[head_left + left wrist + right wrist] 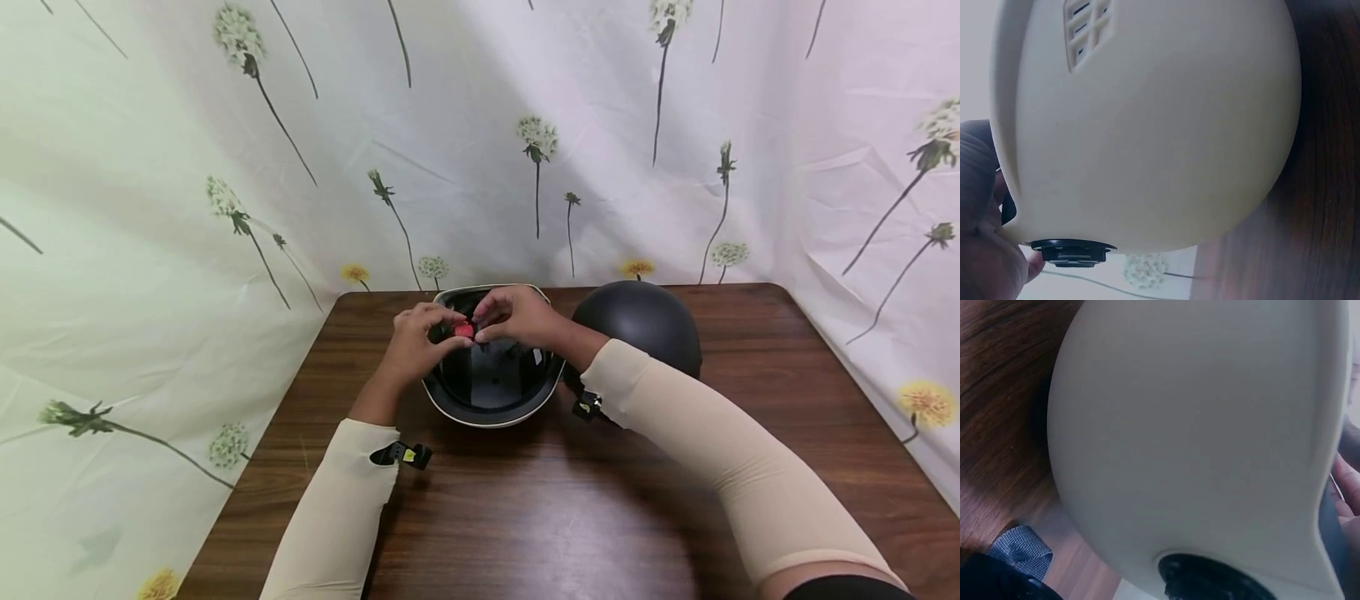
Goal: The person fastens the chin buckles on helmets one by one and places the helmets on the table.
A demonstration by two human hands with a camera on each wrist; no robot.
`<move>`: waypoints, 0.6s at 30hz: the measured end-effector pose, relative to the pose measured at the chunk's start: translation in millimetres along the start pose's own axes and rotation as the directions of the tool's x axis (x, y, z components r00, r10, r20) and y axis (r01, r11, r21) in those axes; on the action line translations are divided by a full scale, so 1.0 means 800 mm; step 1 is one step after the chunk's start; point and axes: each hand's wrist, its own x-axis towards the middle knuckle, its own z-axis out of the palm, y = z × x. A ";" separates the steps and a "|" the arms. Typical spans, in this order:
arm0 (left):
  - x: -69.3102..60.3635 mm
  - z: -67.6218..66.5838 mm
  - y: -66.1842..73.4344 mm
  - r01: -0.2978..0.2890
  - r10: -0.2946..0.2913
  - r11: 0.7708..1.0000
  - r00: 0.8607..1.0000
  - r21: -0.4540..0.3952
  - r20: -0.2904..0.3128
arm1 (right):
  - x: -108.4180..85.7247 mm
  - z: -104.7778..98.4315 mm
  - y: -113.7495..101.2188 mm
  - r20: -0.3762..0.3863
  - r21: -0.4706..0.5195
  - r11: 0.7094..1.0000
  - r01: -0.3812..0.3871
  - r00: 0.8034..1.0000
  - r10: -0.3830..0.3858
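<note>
A cream helmet (498, 379) lies upside down on the table, its black lining facing up. Its smooth cream shell (1160, 137) fills much of the left wrist view, with a grilled vent and a black fitting on its side. Above the helmet's opening, my left hand (412, 343) pinches a red and black buckle (463, 330) between thumb and fingers. From the other side my right hand (521, 317) pinches the buckle's dark right end with its fingertips. Both wrist views show the shell (1197, 425) hiding most of the fingers, and the strap is hard to make out.
A matte black helmet (637, 329) stands dome up just right of the cream one, partly behind the right forearm. In the right wrist view a grey webbing strap (1022, 550) lies on the wooden table (517, 508). A flower-printed curtain (465, 167) hangs behind the table.
</note>
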 end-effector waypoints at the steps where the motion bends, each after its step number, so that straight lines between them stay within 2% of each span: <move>1: 0.000 -0.001 -0.001 -0.008 0.008 1.000 1.000 -0.005 0.004 | 0.000 -0.001 0.001 0.002 0.008 1.000 0.002 1.000 -0.002; 5: -0.002 -0.002 -0.005 -0.032 0.033 0.999 0.999 -0.013 0.006 | -0.003 -0.005 0.004 0.007 0.015 1.000 0.023 1.000 -0.023; 9: -0.004 -0.004 -0.009 -0.069 0.069 0.997 0.997 -0.023 -0.031 | -0.008 -0.009 0.003 -0.004 0.019 0.999 0.045 0.999 -0.045; 15: -0.010 -0.006 -0.015 -0.145 0.136 0.987 0.985 -0.075 -0.110 | -0.018 -0.015 0.000 -0.066 -0.006 0.998 0.057 0.996 -0.057; 18: -0.014 -0.007 -0.017 -0.150 0.136 0.983 0.981 -0.104 -0.136 | -0.024 -0.015 0.001 -0.115 -0.057 0.996 0.069 0.990 -0.075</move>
